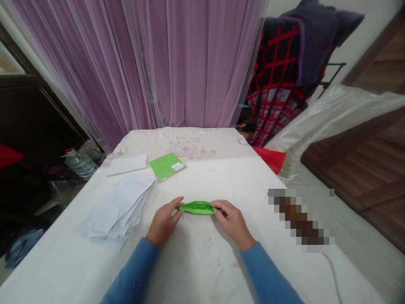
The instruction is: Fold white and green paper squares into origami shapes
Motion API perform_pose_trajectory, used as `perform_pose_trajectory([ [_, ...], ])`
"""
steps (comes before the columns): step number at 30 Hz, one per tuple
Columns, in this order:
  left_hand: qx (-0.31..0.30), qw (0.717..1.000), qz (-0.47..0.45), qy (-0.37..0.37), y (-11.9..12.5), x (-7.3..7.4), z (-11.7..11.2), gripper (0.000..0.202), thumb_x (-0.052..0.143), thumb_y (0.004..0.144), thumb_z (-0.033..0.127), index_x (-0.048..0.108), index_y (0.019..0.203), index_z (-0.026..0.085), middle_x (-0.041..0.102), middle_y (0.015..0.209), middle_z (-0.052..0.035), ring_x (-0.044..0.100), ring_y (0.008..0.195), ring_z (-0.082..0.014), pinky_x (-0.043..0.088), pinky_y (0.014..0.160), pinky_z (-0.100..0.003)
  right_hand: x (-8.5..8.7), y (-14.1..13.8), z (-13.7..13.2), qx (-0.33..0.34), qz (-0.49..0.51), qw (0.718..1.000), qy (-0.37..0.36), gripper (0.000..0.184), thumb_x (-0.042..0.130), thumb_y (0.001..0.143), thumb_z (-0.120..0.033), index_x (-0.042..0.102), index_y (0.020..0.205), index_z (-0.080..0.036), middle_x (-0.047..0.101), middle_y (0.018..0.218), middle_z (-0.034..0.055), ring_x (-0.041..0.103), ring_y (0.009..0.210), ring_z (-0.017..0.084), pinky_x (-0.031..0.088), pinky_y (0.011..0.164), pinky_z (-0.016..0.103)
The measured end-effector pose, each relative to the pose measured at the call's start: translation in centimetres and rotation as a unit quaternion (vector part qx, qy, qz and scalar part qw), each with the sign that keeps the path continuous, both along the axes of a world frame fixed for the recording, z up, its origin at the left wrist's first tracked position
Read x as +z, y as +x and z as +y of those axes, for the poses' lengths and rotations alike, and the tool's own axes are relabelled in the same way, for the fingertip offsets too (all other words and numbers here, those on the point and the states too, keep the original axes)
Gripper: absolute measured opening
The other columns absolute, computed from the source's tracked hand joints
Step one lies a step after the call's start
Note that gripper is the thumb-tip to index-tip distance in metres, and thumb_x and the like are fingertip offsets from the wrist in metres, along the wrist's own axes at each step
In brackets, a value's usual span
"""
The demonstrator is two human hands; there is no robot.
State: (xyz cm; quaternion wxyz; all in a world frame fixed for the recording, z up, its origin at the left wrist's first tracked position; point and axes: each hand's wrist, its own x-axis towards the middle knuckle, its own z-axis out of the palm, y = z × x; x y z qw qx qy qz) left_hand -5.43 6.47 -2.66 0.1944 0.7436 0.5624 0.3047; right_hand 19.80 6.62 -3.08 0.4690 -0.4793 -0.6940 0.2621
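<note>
A folded green paper (196,211) is being held over the white tablecloth (234,179).
The left hand (163,223) is clamping its fingers on 1 end; the right hand (233,223) is clamping its fingers on the other.

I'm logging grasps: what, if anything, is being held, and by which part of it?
A folded green paper, by its two opposite ends: the left grip pinches one, the right grip the other.

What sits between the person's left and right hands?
In the head view, a green folded piece spans the gap, one end in the left hand, the other in the right hand.
</note>
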Motion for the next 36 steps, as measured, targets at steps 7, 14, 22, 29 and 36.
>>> perform_pose_trajectory([
  [7,0.013,0.998,0.05,0.035,0.3,0.1,-0.2,0.035,0.052,0.088,0.021,0.056,0.122,0.026,0.075,0.098,0.0006,0.071,0.09,-0.0161,0.055,0.084,-0.028,-0.6,0.0,0.2,-0.007,-0.004,1.0,0.013,0.024,0.056,0.08,-0.024,0.072,0.098,-0.021,0.071,0.102,0.008,0.067,0.094,0.02,0.054,0.086,0.035],
  [14,-0.079,0.989,0.086,0.094,0.6,0.3,-0.3,0.028,0.045,0.092,0.018,0.064,0.111,0.024,0.071,0.115,-0.0043,0.066,0.105,-0.0156,0.053,0.096,-0.03,-0.8,0.0,0.3,-0.02,-0.01,1.0,-0.002,0.029,0.06,0.077,-0.027,0.071,0.103,-0.021,0.069,0.108,0.0095,0.067,0.091,0.021,0.056,0.074,0.032],
  [22,-0.074,0.985,0.118,0.102,0.6,0.4,-0.1,0.021,0.05,0.093,0.027,0.069,0.099,0.024,0.072,0.11,-0.0051,0.067,0.1,-0.0184,0.054,0.09,-0.033,-0.2,0.2,0.1,0.004,-0.034,0.999,0.013,0.019,0.06,0.081,-0.03,0.07,0.093,-0.021,0.069,0.107,0.0096,0.066,0.096,0.021,0.053,0.084,0.033],
  [29,-0.07,0.985,0.13,0.086,1.0,1.1,-0.1,0.019,0.051,0.093,0.028,0.069,0.095,0.024,0.073,0.097,-0.0049,0.066,0.092,-0.0196,0.051,0.085,-0.034,0.0,-0.3,0.5,-0.036,-0.068,0.997,-0.004,0.028,0.049,0.089,-0.032,0.066,0.07,-0.021,0.07,0.092,0.0078,0.066,0.084,0.019,0.052,0.079,0.031],
  [36,-0.069,0.982,0.159,0.073,1.2,1.0,-0.1,0.022,0.048,0.094,0.03,0.069,0.093,0.022,0.073,0.09,-0.0054,0.065,0.086,-0.0203,0.049,0.081,-0.034,0.5,-0.9,1.0,-0.039,-0.144,0.988,-0.038,0.021,0.056,0.076,-0.02,0.068,0.093,-0.023,0.07,0.094,0.0033,0.065,0.083,0.018,0.051,0.077,0.03],
])
